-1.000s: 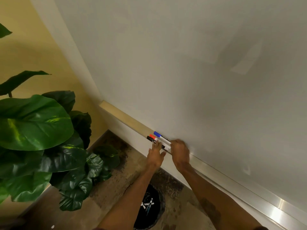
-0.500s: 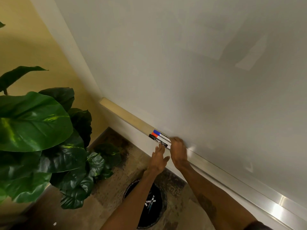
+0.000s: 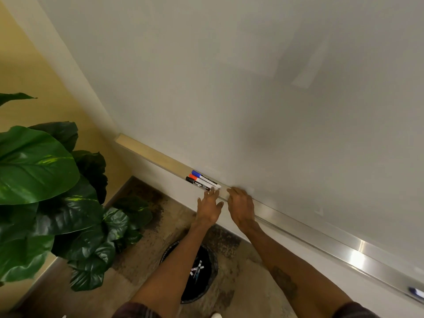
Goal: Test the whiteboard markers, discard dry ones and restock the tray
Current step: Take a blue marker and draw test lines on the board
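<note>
Down at the lower left corner of a whiteboard (image 3: 229, 88), three markers (image 3: 203, 182) with blue, red and black caps lie side by side on the tray (image 3: 156, 157), caps pointing toward its left end. The left hand (image 3: 209, 208) is spread flat, fingers straight, its tips at the markers' white ends and gripping nothing. The right hand (image 3: 242, 206) rests on the tray's front edge just right of them, fingers loosely bent, nothing seen in it. Below the forearms a black bin (image 3: 206, 260) stands on the floor (image 3: 172, 214) with a few discarded markers (image 3: 196, 270) inside. A large-leaved plant (image 3: 34, 164) fills the left side against the yellow wall (image 3: 34, 83), well apart from the tray. Another blue-capped item (image 3: 415, 291) lies near the tray's far right end. Half a second earlier the right hand covered the markers' white ends; now a strip of bare tray separates them. The left fingertips, then under the black marker, have moved to the markers' ends. The markers lie as before.
</note>
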Motion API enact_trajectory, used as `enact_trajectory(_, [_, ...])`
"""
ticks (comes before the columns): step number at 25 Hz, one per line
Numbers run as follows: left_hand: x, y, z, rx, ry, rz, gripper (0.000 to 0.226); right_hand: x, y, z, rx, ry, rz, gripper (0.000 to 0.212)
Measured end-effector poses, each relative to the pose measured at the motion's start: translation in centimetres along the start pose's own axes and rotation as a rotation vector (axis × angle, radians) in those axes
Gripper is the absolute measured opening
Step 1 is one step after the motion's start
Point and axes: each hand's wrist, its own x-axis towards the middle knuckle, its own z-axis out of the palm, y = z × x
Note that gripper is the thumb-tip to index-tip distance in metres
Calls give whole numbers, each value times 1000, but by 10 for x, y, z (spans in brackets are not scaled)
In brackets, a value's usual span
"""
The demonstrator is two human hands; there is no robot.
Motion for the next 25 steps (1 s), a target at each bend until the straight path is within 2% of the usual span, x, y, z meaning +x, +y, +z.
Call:
enact_trajectory(6, [-19, 55, 30, 30, -48, 71, 55, -48, 47, -40, -37, 102, 91, 27])
enact_trajectory(17, [-102, 185, 147, 20, -155, 202, 52, -163, 194, -165, -58, 146, 300, 38])
enact_trajectory(25, [-151, 279, 227, -7, -213, 237, 47, -239, 314, -221, -15, 184, 445, 36])
